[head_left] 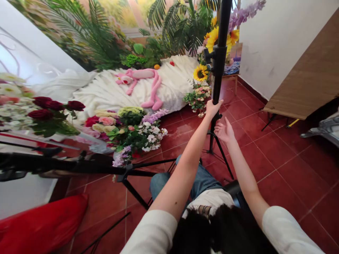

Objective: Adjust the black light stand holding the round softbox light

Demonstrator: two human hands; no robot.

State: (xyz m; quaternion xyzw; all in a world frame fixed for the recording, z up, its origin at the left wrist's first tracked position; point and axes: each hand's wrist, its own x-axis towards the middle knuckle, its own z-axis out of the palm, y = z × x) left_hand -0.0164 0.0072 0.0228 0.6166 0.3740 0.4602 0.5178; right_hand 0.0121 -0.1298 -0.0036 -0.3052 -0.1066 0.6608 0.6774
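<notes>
A black tripod light stand (218,67) rises upright in front of me, its legs spread on the floor. My left hand (212,108) is wrapped around its pole, just above a lower collar. Close to that collar, on the right side of the pole, my right hand (224,131) has its palm turned up and its fingers apart, loosely bent. Nothing shows in that hand. Whether its fingertips touch the stand I cannot tell. Higher up the pole sits a black clamp with a knob (209,55).
Another black stand (97,165) crosses the left side. Artificial flowers (132,134) stand before a white draped cloth (100,88) bearing a pink plush toy (144,74). Sunflowers (200,73) are behind the pole. A brown board (299,77) leans at right; red fabric (45,222) lies lower left.
</notes>
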